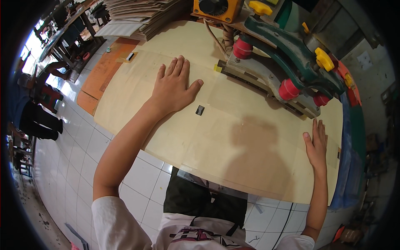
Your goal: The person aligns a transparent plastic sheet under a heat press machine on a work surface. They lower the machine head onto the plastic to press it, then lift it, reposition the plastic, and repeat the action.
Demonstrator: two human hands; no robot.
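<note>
My left hand (174,89) lies flat on a large pale yellow sheet (179,137), palm down, with its fingers stretched out and the thumb apart. A small dark rectangular piece (200,110) sits on the sheet just below that thumb. On the right, my right hand (316,143) rests on the sheet with its fingers straight and the thumb slightly apart. It is just below the near end of a machine head (287,62) with green arms, red round feet and yellow wing knobs. Neither hand holds anything.
A stack of brown cardboard sheets (133,18) stands at the far left. Beside it is an orange-brown board (110,75) with a small white and black object (130,56). An orange control box (216,8) sits at the back. A person (33,108) stands on the tiled floor, left.
</note>
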